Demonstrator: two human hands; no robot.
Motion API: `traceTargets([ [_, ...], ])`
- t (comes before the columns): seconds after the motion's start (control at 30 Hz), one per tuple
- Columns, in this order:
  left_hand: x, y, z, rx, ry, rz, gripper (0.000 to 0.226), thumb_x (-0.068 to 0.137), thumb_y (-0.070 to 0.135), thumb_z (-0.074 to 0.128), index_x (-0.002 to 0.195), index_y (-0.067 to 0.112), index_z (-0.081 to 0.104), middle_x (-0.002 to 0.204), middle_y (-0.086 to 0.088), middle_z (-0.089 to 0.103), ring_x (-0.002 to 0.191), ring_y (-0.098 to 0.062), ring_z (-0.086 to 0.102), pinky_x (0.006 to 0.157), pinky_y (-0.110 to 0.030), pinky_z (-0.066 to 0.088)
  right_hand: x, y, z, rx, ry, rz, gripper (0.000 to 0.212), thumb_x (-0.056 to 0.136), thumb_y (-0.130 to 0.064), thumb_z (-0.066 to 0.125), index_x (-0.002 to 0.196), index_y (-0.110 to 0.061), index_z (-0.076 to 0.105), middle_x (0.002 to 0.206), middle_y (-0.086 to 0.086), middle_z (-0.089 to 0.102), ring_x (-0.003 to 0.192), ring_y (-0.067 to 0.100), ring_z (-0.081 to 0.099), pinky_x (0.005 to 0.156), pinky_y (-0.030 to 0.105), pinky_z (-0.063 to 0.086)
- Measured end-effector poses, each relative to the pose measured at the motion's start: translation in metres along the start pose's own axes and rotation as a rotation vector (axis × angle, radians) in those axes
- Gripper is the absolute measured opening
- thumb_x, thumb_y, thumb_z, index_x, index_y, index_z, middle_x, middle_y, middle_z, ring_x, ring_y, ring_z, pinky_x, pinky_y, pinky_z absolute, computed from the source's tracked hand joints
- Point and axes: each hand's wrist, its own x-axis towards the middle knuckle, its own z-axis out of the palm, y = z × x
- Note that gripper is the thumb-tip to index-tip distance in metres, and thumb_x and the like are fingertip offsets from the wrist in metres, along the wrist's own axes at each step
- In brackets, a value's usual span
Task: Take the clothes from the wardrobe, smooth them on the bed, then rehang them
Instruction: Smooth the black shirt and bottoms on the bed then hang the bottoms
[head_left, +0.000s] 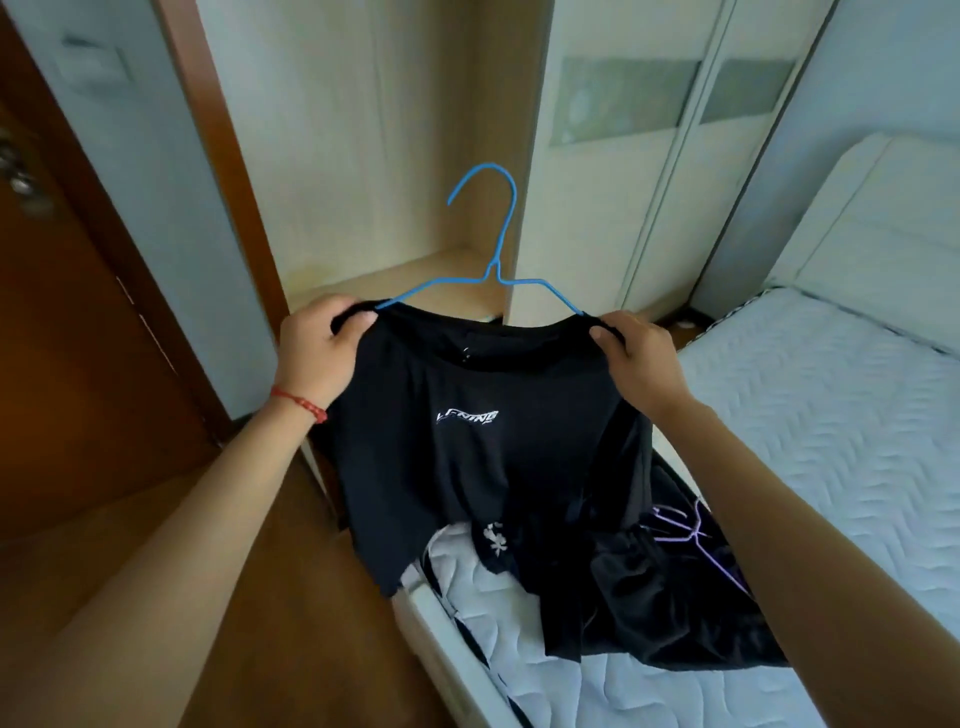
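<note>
While the black T-shirt (467, 441) hangs between both fists, it is already threaded on the blue wire hanger (491, 260), held up in front of the open wardrobe (395, 156). The left hand (317, 353) has its fingers curled round the left shoulder seam, thumb pinching cloth over the hanger's arm; the right hand (631, 353) grips the other shoulder the same way. The hanger's long axis runs straight across from fist to fist, and its hook stands up between them, pointing at the wardrobe beyond the fingers. Neither hand looks nearer, so I'd judge whichever one moves to the hook has an equal reach. No rail is in view, so I can't tell how high it must go.

That shirt is soft, limp jersey, its hem sagging down to the bed (831, 415), with a small white logo on the chest. The hanger is thin, smooth, coated wire. Below, more dark clothes (649, 597) lie crumpled on the quilted white mattress, a purple hanger (691, 535) tangled among them.
</note>
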Motion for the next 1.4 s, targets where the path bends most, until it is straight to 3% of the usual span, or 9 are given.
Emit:
traceTargets([
  [0.13, 0.017, 0.05, -0.055, -0.041, 0.025, 0.092, 0.019, 0.085, 0.009, 0.058, 0.096, -0.003, 0.067, 0.092, -0.018, 0.068, 0.079, -0.012, 0.059, 0.064, 0.001, 0.036, -0.011, -0.047, -0.047, 0.056, 0.089, -0.04, 0.023, 0.095, -0.019, 0.047, 0.099, -0.002, 0.062, 0.089, 0.011, 0.062, 0.079, 0.022, 0.051, 0.071, 0.029, 0.039],
  [0.27, 0.035, 0.094, -0.098, -0.105, 0.091, 0.171, 0.018, 0.084, 0.012, 0.061, 0.094, -0.001, 0.067, 0.071, 0.009, 0.059, 0.061, 0.021, 0.052, 0.059, 0.004, 0.036, -0.02, -0.092, -0.092, 0.079, 0.213, -0.085, 0.021, 0.095, -0.02, 0.046, 0.097, -0.006, 0.061, 0.085, 0.002, 0.057, 0.08, 0.021, 0.051, 0.072, 0.03, 0.04],
  [0.37, 0.049, 0.121, -0.12, -0.11, 0.137, 0.264, 0.02, 0.08, 0.019, 0.066, 0.089, 0.002, 0.068, 0.07, 0.002, 0.06, 0.061, 0.013, 0.054, 0.06, 0.0, 0.039, -0.028, -0.117, -0.121, 0.05, 0.321, -0.097, 0.019, 0.094, -0.018, 0.046, 0.097, -0.005, 0.061, 0.087, 0.008, 0.062, 0.079, 0.025, 0.053, 0.073, 0.036, 0.043],
  [0.53, 0.061, 0.141, -0.131, -0.076, 0.182, 0.42, 0.026, 0.077, 0.027, 0.07, 0.083, 0.002, 0.067, 0.085, -0.015, 0.069, 0.079, -0.03, 0.062, 0.071, -0.04, 0.052, -0.05, -0.148, -0.153, -0.052, 0.503, -0.056, 0.018, 0.093, -0.016, 0.047, 0.093, -0.004, 0.061, 0.081, 0.006, 0.06, 0.078, 0.029, 0.055, 0.068, 0.033, 0.04],
  [0.7, 0.057, 0.151, -0.131, -0.127, 0.102, 0.548, 0.033, 0.072, 0.032, 0.074, 0.078, 0.001, 0.066, 0.08, -0.014, 0.067, 0.072, -0.03, 0.06, 0.063, -0.038, 0.049, -0.091, -0.173, -0.18, -0.201, 0.657, 0.089, 0.018, 0.093, -0.019, 0.046, 0.095, -0.009, 0.061, 0.096, 0.009, 0.066, 0.088, 0.029, 0.057, 0.069, 0.031, 0.037],
  [0.83, 0.045, 0.165, -0.122, -0.368, -0.192, 0.531, 0.023, 0.073, 0.029, 0.074, 0.078, 0.008, 0.068, 0.076, -0.008, 0.063, 0.07, -0.015, 0.055, 0.061, -0.011, 0.039, -0.145, -0.181, -0.206, -0.295, 0.764, 0.198, 0.016, 0.092, -0.019, 0.047, 0.093, -0.01, 0.061, 0.095, 0.006, 0.067, 0.088, 0.029, 0.058, 0.069, 0.03, 0.036],
  [0.97, 0.021, 0.187, -0.104, -0.5, -0.48, 0.505, 0.022, 0.081, 0.026, 0.065, 0.06, 0.033, 0.062, 0.054, 0.018, 0.062, 0.051, 0.006, 0.05, 0.052, -0.003, 0.034, -0.21, -0.185, -0.232, -0.382, 0.804, 0.316, 0.015, 0.091, -0.018, 0.048, 0.092, -0.011, 0.062, 0.093, 0.005, 0.067, 0.086, 0.027, 0.059, 0.073, 0.033, 0.041],
  [1.17, -0.065, 0.242, -0.082, -0.569, -0.61, 0.597, 0.023, 0.086, 0.024, 0.059, 0.071, 0.007, 0.063, 0.059, 0.001, 0.055, 0.056, -0.007, 0.047, 0.053, -0.002, 0.035, -0.314, -0.189, -0.272, -0.475, 0.82, 0.427, 0.017, 0.092, -0.016, 0.05, 0.094, -0.006, 0.064, 0.092, 0.009, 0.067, 0.077, 0.015, 0.05, 0.061, 0.012, 0.032],
  [1.4, -0.167, 0.311, -0.05, -0.633, -0.62, 0.688, 0.023, 0.084, 0.022, 0.062, 0.075, 0.002, 0.064, 0.07, -0.006, 0.059, 0.066, -0.018, 0.051, 0.057, -0.013, 0.032, -0.44, -0.16, -0.327, -0.584, 0.802, 0.556, 0.016, 0.092, -0.027, 0.051, 0.087, -0.015, 0.061, 0.081, -0.004, 0.061, 0.078, 0.021, 0.056, 0.07, 0.03, 0.039],
])
